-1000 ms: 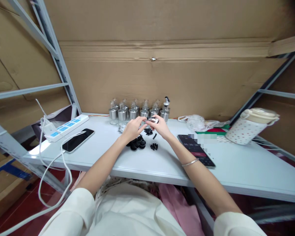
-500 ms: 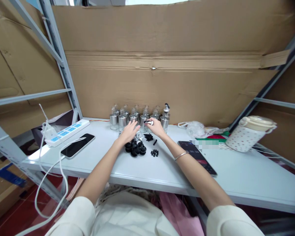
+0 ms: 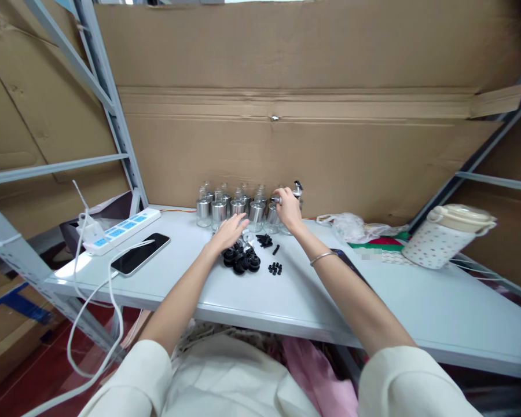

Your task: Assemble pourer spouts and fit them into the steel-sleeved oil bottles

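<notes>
Head view, looking down a white shelf (image 3: 417, 313) backed by cardboard (image 3: 308, 145). Both forearms stretched forward from the bottom edge toward the centre of the frame, cream sleeves pushed up near the elbows. Left hand (image 3: 230, 231) just left of centre, palm down, fingers spread and loose, gripping nothing, hovering over or resting on small clear parts beside a heap of black rings (image 3: 242, 260); contact too small to tell. Right hand (image 3: 289, 209) reaching further back, slightly above centre, wrist raised, bangle (image 3: 323, 258) on the forearm, fingers pinched around a small metal spout (image 3: 278, 200) at the top of a jar in the row. Jars (image 3: 238, 205) lined up along the cardboard at centre, clear glass with metal collars, one at the right end of the row topped by a dark spout. Small black caps (image 3: 275, 268) scattered just right of the rings, more black bits (image 3: 264, 240) between rings and jars. Phone (image 3: 139, 253) lying screen up at left of centre, white cable running from it off the front edge. Power strip (image 3: 121, 223) behind it at left, beside a grey upright (image 3: 108, 104). Second phone mostly hidden under the right forearm. Crumpled plastic bag (image 3: 351, 225) right of the jars, dotted jug (image 3: 449, 234) on its side at far right.
</notes>
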The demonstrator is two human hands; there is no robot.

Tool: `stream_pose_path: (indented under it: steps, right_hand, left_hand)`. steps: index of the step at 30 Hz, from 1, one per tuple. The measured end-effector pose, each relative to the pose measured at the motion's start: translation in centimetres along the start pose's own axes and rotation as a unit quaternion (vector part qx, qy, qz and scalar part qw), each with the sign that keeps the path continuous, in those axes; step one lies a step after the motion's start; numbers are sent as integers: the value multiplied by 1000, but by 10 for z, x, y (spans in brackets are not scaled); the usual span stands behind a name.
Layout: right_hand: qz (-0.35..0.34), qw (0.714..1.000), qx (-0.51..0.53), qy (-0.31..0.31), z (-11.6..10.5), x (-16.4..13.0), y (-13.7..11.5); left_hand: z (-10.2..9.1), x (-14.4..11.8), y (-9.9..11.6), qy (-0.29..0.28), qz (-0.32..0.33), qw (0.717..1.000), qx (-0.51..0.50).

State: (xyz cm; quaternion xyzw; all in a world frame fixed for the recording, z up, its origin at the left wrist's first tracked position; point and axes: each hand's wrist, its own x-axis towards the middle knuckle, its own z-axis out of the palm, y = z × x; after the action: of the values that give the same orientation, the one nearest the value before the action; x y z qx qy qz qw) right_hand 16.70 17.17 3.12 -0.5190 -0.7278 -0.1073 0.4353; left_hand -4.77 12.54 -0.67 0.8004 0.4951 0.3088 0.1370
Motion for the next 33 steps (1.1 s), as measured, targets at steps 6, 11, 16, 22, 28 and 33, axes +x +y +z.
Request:
stream_pose_path:
  steps: [6,11,16,22,28,33]
  right_hand:
    - [-24,994,34,97,-42,-1,-26]
    - [-31,971,169,165,-72,-16,-77]
    - [42,944,266,189,-64,-48,-103]
    - [75,925,324,184,-58,-56,-104]
    - [75,868,427,244,-59,-51,-109]
    - [66,805,552,207,-54,-51,-103]
  left_hand:
    - [-3,-6,16,77,81,994,-2]
    - [-3,-12,31,126,106,982,-87]
    - [6,-24,52,29,144,969,-198]
    - [18,-30,60,117,137,972,-151]
    - [4,-24,44,304,199,932,-9]
    - [-2,-23,33,317,228,916,89]
